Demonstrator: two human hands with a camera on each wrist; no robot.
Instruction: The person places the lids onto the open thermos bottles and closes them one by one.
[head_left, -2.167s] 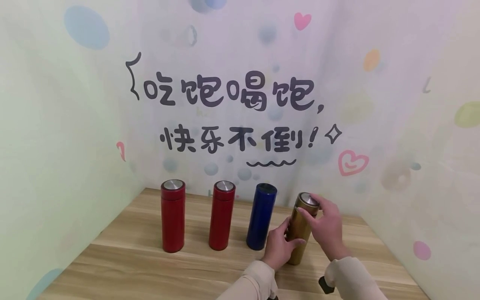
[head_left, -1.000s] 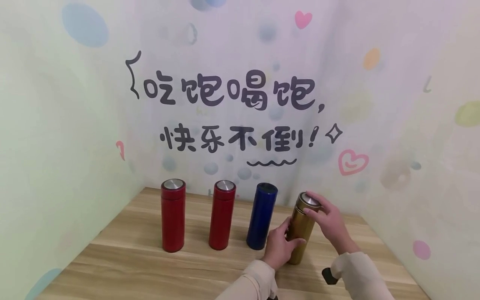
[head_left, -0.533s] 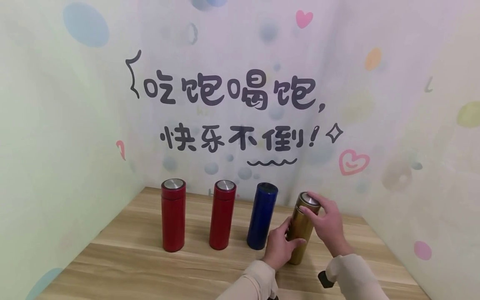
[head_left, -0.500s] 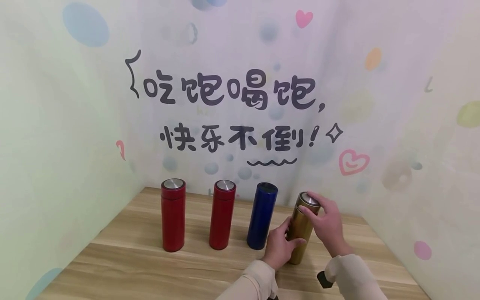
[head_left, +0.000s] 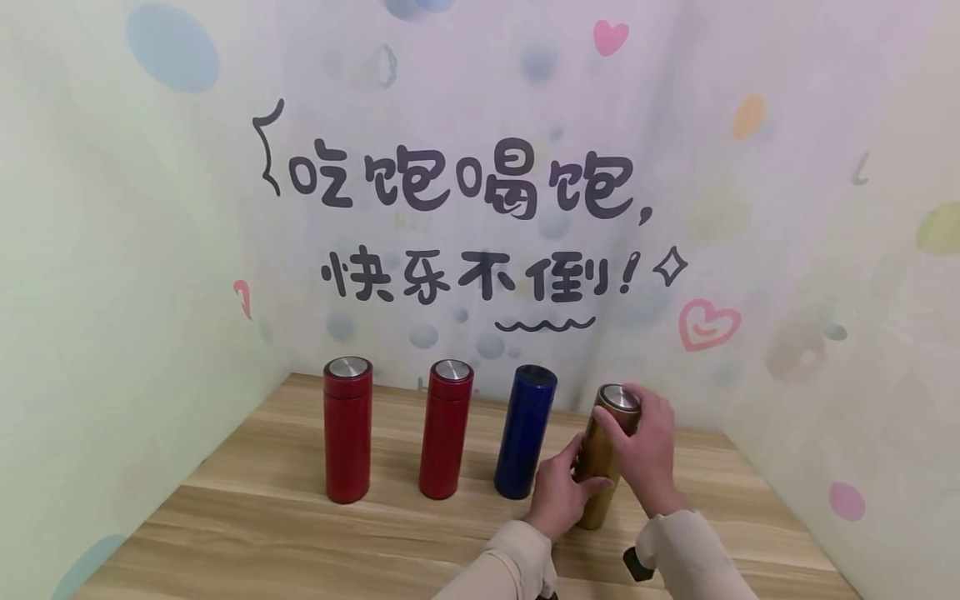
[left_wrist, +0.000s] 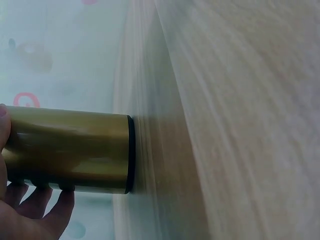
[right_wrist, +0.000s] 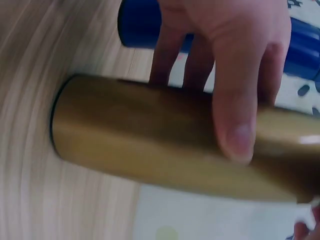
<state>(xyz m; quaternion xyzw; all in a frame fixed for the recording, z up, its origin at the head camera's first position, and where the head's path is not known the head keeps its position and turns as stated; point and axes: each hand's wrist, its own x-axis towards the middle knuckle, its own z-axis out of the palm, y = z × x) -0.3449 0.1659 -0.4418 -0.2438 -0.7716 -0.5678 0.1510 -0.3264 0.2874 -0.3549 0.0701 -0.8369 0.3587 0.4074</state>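
Observation:
A gold thermos (head_left: 603,450) with a silver-topped lid (head_left: 619,397) stands at the right of the row. My left hand (head_left: 557,496) grips its body, thumb across the front. Around the lid my right hand (head_left: 647,446) curls its fingers and thumb, leaving the silver disc mostly in sight. The left wrist view shows the black base of the gold thermos (left_wrist: 70,150) on the wood. In the right wrist view, the left hand (right_wrist: 230,55) wraps the body, while only the right fingertips (right_wrist: 309,231) show at the lower right edge. The lid seam is covered.
Left of the gold thermos stand a blue thermos (head_left: 527,433) with a dark top and two red thermoses (head_left: 348,442) with silver tops, all upright. They share a wooden tabletop (head_left: 247,533). A printed backdrop (head_left: 480,83) encloses its back and sides.
My right hand has turned around the lid, its wrist shifting left, uncovering more of the silver disc. Earlier it turned the other way. The left hand and thermos stay in place.

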